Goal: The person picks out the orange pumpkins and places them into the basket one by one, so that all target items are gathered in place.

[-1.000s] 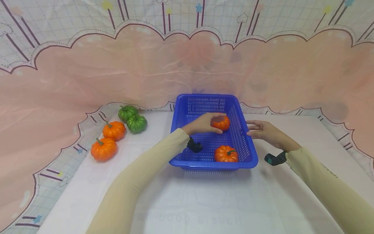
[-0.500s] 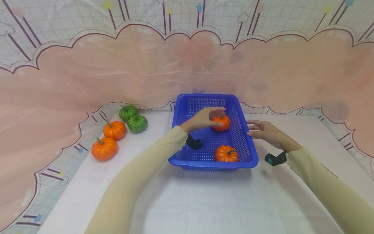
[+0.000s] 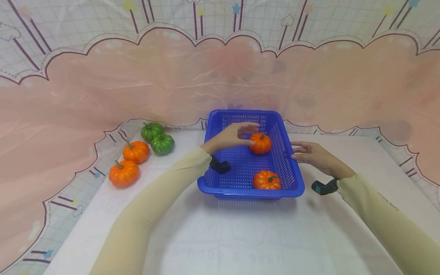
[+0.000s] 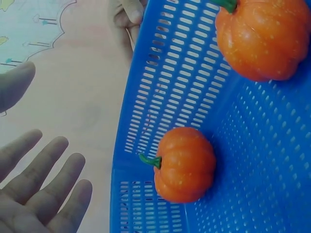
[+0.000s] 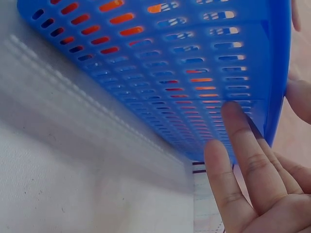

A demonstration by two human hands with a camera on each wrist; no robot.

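My left hand (image 3: pixel 233 136) hovers over the blue perforated basket (image 3: pixel 223 193) with its fingers spread and nothing between them. Just beyond its fingertips, an orange pumpkin (image 3: pixel 261 144) with a green stem sits in the basket by the right wall. A second orange pumpkin (image 3: pixel 267 180) lies at the near right corner inside; both also show in the left wrist view. Outside the basket's right side, my right hand (image 3: pixel 311 154) rests its nearly straight fingers (image 5: pixel 252 160) against the slotted outer wall, and its thumb lies at the rim.
At the left of the white table (image 3: pixel 240 236) stand two orange pumpkins (image 3: pixel 124 173) in front of two green ones (image 3: pixel 162 144). A printed pink cloth (image 3: pixel 172 88) hangs behind the table. Black wrist devices (image 3: pixel 220 165) are strapped to both wrists.
My left hand has let go of the farther pumpkin in the basket, rising and moving left off it. The pumpkin stays in place. My right hand has stayed at the basket's side.
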